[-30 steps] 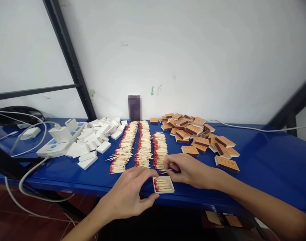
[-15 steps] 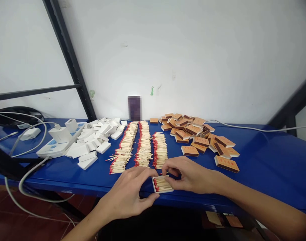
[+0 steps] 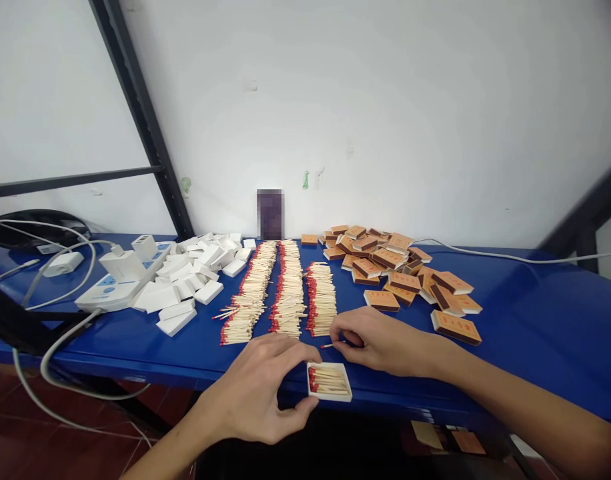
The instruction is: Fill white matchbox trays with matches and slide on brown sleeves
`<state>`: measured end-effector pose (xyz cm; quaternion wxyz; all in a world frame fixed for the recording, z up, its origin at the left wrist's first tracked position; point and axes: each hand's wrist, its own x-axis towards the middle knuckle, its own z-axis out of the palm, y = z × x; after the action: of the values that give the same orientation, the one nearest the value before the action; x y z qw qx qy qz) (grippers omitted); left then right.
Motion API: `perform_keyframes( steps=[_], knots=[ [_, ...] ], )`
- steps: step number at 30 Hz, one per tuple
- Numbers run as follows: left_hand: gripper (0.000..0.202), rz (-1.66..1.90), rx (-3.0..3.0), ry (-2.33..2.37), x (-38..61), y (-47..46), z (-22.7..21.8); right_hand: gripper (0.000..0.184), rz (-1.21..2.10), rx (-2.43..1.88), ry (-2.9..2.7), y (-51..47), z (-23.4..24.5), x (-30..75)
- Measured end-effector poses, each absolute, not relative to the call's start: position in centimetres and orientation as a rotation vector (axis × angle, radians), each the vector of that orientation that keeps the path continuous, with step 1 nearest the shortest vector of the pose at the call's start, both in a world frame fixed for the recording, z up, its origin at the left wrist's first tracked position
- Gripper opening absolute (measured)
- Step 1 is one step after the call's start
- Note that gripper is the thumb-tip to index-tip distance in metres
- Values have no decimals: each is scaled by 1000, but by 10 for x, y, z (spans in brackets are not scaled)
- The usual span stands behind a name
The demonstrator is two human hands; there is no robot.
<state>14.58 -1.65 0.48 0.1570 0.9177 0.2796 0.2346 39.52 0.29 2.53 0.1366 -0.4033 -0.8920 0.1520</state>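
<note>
My left hand (image 3: pixel 273 387) grips the left end of a white matchbox tray (image 3: pixel 347 389) between thumb and fingers. Inside the tray lie several matches (image 3: pixel 330 380), their red heads to the left. Just above and right of it, my right hand (image 3: pixel 365 339) has its fingertips pinched on a single match (image 3: pixel 328 346), whose red head points left. Beyond my hands, three long rows of loose matches run back toward the wall: a left row (image 3: pixel 250 287), a middle row (image 3: pixel 288 287) and a shorter right row (image 3: pixel 323 300).
White trays (image 3: pixel 185 273) are heaped on the left of the blue table (image 3: pixel 530 320). Orange matchbox sleeves (image 3: pixel 385 257) pile up on the right. A power strip (image 3: pixel 110 292) with chargers and white cables lies far left. A pixelated dark rectangle (image 3: pixel 270 215) stands against the wall.
My right hand has moved off the tray and now pinches one match at the table. My left hand has brought the tray slightly down and toward me.
</note>
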Motion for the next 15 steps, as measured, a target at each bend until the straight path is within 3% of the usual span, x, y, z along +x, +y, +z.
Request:
perform_keyframes(
  steps=[15],
  knots=[
    [37,648,2624,824,145,-15,3,13,419,-1173,-2522,6,18,392]
  ],
)
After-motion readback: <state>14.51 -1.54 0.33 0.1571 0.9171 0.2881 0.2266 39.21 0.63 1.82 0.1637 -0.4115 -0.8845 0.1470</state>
